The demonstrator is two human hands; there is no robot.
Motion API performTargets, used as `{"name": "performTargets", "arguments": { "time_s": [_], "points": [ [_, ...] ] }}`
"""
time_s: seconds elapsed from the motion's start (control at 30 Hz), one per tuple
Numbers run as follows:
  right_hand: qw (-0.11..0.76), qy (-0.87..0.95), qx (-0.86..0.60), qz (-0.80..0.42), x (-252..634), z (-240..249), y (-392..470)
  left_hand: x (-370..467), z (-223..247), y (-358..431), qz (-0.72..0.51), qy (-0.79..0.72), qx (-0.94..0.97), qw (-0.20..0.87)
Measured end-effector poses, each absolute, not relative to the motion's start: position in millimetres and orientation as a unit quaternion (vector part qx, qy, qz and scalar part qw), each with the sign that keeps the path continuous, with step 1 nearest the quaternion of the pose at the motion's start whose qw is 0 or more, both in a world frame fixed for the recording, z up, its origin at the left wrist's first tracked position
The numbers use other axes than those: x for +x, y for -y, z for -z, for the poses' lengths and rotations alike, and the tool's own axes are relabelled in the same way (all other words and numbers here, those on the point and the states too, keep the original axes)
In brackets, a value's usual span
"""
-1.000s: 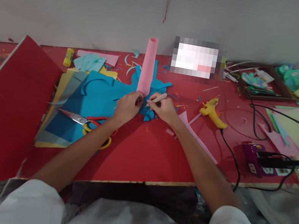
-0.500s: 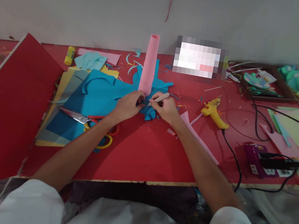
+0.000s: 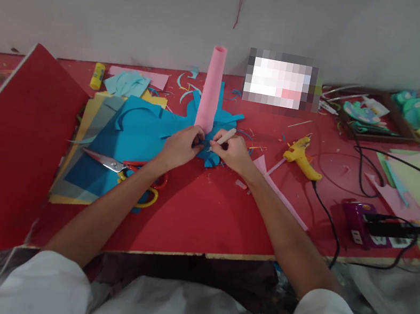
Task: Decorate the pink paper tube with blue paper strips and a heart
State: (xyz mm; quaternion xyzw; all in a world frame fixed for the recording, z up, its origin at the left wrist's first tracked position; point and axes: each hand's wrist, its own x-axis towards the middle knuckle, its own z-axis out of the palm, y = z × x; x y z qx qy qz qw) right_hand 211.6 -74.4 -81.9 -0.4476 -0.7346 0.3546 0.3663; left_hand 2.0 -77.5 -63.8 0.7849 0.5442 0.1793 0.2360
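My right hand [image 3: 233,152] is closed around a slim pen-like tool [image 3: 226,136] with a whitish handle, its thin tip pointing down and left. Close beside it, my left hand [image 3: 184,144] pinches a small dark blue paper piece, mostly hidden by the fingers. Tool tip and fingertips nearly meet. Under and around the hands lie cut blue paper pieces [image 3: 212,161]. Just behind the hands stands a pink paper tube [image 3: 211,89], upright and narrower at its top.
Left are blue sheets [image 3: 97,170], scissors [image 3: 109,162] and a yellow glue stick [image 3: 97,76]. Right are a yellow glue gun [image 3: 302,160] with its cord, pink strips [image 3: 283,200], a purple box [image 3: 364,225] and a dark tray [image 3: 384,135]. A blurred screen [image 3: 280,83] stands behind.
The right hand has shifted slightly, and the tool's handle has tilted a little more upright. The left hand keeps its pinch in nearly the same place.
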Motion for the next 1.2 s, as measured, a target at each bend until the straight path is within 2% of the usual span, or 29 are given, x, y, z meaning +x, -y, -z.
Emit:
{"name": "performTargets", "arguments": {
  "time_s": [0.23,0.8,1.03,1.2],
  "points": [
    [0.360,0.725,-0.424,-0.406,211.9,77.9,78.0,2.5,63.2,77.7,-0.172,-0.548,0.787,0.226],
    [0.369,0.750,-0.457,-0.305,211.0,80.0,79.4,2.5,63.6,78.6,-0.179,-0.544,0.787,0.228],
    [0.442,0.682,-0.408,-0.417,213.4,78.7,76.6,2.2,62.8,77.9,-0.170,-0.544,0.789,0.229],
    [0.420,0.703,-0.414,-0.398,213.2,77.5,77.9,2.6,63.0,78.2,-0.176,-0.544,0.789,0.226]
  ]
}}
